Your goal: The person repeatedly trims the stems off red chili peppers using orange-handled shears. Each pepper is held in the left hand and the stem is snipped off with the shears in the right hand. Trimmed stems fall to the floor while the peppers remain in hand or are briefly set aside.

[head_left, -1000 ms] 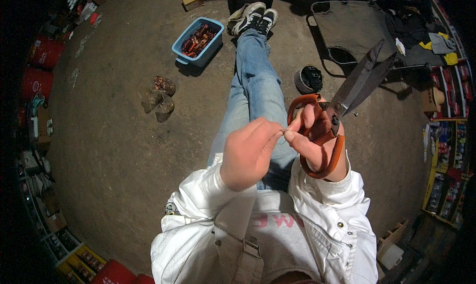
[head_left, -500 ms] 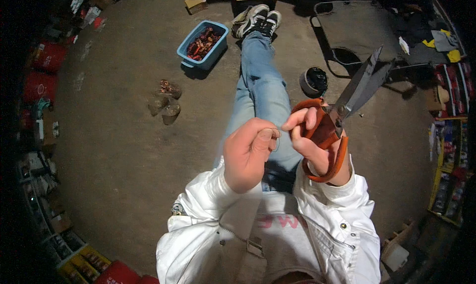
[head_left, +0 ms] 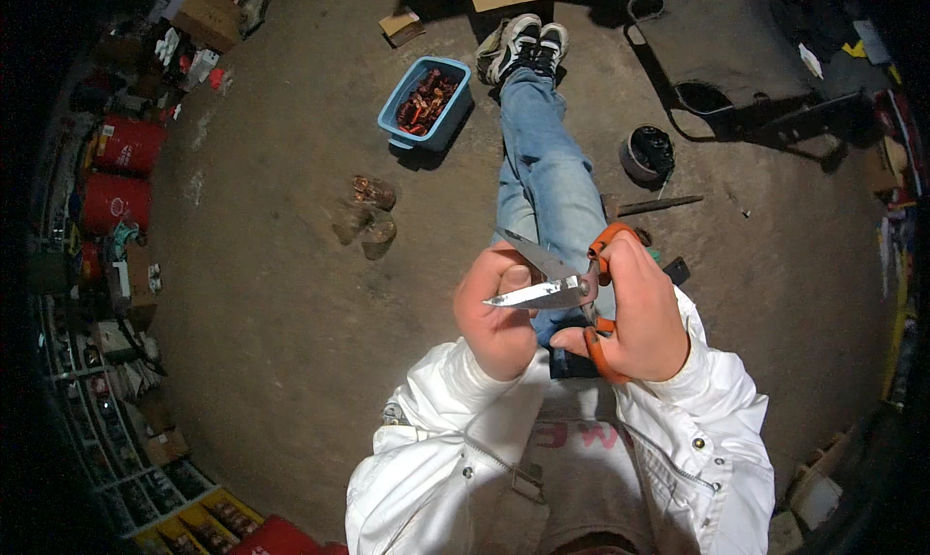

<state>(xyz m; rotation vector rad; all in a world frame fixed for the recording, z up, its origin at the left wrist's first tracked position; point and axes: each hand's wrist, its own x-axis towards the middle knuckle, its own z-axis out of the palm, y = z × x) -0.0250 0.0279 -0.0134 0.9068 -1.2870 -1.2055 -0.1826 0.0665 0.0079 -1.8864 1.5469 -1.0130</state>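
My right hand (head_left: 651, 313) grips scissors (head_left: 584, 286) by their orange handles. Their metal blades are spread and point left, crossing over the fingers of my left hand (head_left: 492, 323). That hand is closed, thumb pressed to the fingers. A thin wire-like strand showed in its pinch a moment ago; the blades now cover most of that spot. Both hands are above my outstretched legs in blue jeans (head_left: 552, 158).
Ahead on the floor stands a blue tub (head_left: 389, 129) of reddish copper-coloured scraps. Small scrap bundles (head_left: 374, 192) lie left of my legs. To the right are a dark bucket (head_left: 647, 155), a rod-like tool (head_left: 661, 205), a phone-like object (head_left: 676, 270) and a folding chair (head_left: 722, 46). Red drums (head_left: 116, 203) line the left.
My right hand has turned the scissors from pointing up and right to pointing left, bringing the spread blades over my left hand. My left hand keeps its pinch. The whole view has shifted slightly.
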